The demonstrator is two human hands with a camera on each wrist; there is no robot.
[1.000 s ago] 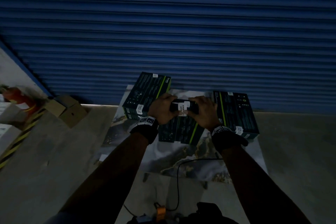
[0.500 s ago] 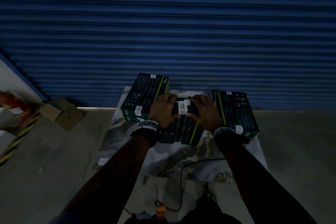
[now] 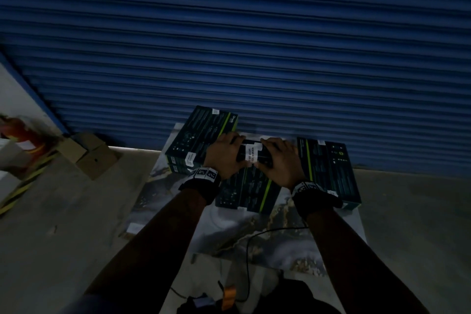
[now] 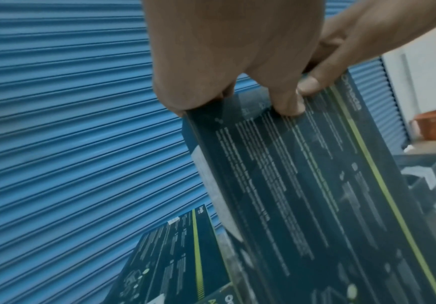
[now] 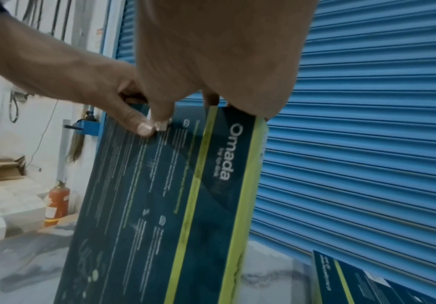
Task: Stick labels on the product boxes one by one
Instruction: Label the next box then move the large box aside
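Observation:
A dark product box (image 3: 246, 192) with a green stripe stands tilted on a marbled mat (image 3: 254, 239). A white label (image 3: 251, 153) lies over its top end. My left hand (image 3: 228, 151) grips that end from the left and my right hand (image 3: 276, 157) from the right. Both have fingers over the top and thumbs on the printed face. In the left wrist view my left hand (image 4: 240, 98) clamps the box (image 4: 302, 185). In the right wrist view my right hand (image 5: 211, 96) holds the box (image 5: 175, 195), and a corner of the label (image 5: 161, 125) shows between the two thumbs.
A stack of like boxes (image 3: 201, 135) with labels lies at the left of the mat, another stack (image 3: 330, 171) at the right. A blue roller shutter (image 3: 254, 46) stands close behind. Cardboard cartons (image 3: 86, 155) and a red extinguisher (image 5: 56, 205) sit at the left. A black cable (image 3: 248, 257) crosses the mat.
Both hands stay on the box's top end. The right hand has slid slightly left, closer to the label.

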